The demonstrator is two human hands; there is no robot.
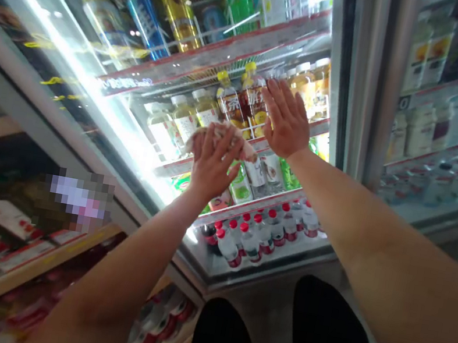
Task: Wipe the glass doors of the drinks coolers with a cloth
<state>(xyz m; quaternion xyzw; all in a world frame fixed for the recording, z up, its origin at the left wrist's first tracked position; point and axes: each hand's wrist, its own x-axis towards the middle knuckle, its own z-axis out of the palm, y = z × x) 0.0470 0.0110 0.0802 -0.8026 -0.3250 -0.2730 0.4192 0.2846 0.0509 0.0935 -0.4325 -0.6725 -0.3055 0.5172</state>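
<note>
My left hand holds a crumpled pale pinkish cloth under its slightly spread fingers. It is raised before a lit drinks fridge, at the height of the middle shelf edge. Up and to the right, my right hand is flat and open, palm toward the fridge, holding nothing. Behind it are yellow-capped tea bottles. Whether clear glass lies between my hands and the bottles is hard to tell.
Cans stand on the upper shelf, and red-capped water bottles fill the bottom. A metal door frame divides off another fridge section at right. At left is a wooden shelf with packaged goods. My dark-clothed knees are below.
</note>
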